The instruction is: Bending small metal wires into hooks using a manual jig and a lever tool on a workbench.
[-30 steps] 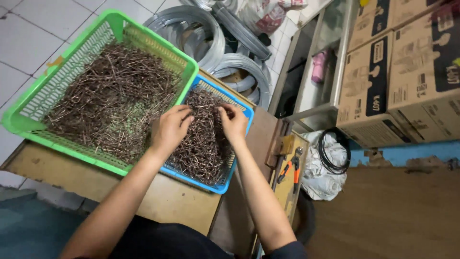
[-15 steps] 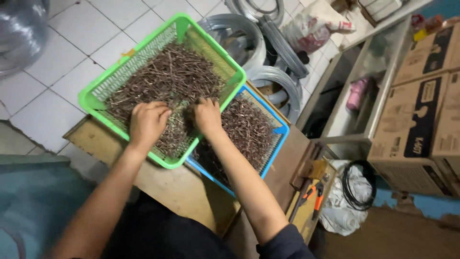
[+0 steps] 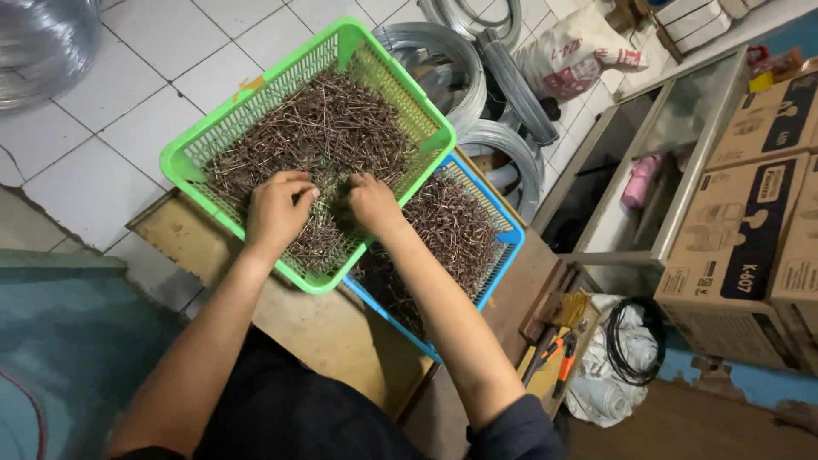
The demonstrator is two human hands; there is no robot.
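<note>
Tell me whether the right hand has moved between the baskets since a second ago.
Yes. The right hand went from the blue basket to the wire pieces in the green basket, beside the left hand.

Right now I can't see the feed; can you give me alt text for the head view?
Both hands, left hand and right hand, dig into brown wire pieces heaped in a green basket. It overlaps a blue basket of similar pieces on a wooden table, with wire coils and cardboard boxes nearby.

light: even, bright | shadows: soft | focus: sharp | edges: slightly distorted
</note>
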